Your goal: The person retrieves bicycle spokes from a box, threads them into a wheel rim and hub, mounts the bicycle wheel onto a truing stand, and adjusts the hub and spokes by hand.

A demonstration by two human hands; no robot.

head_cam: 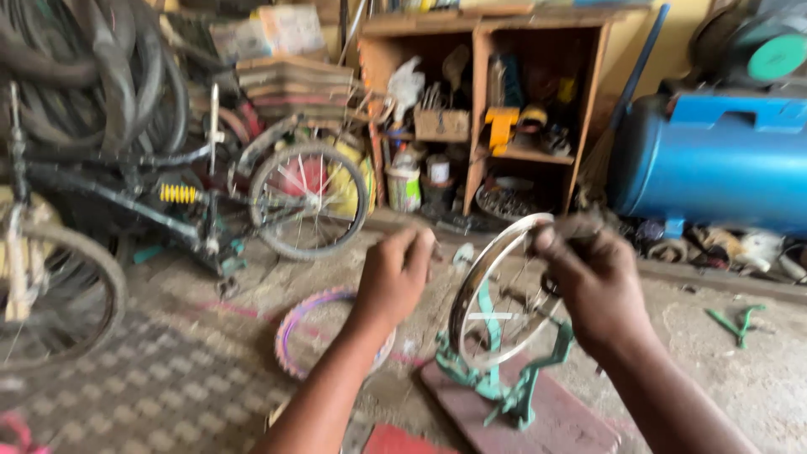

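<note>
**Working a bare rim in the green stand**

Right of centre in the frame, a silver wheel rim (496, 290) is sitting upright in a green truing stand (504, 382), which is resting on a reddish board (538, 416) on the concrete floor. The right hand (593, 290) is reaching over the rim's upper right edge, its fingers (551, 244) curling closed on the rim or on a small tool there (motion blur is hiding which). The left hand (395, 277) is hovering just left of the rim, apart from it, with fingers pinched together, possibly on something small; I cannot tell what.

To do this well, the rim probably needs steadying with one hand while the other is making small, even adjustments, keeping the wheel free to turn in the stand.

A purple-edged tyre (307, 332) is lying on the floor at lower centre-left, a bicycle (168, 202) is leaning at the left, and a blue tank (714, 160) is filling the upper right.
</note>
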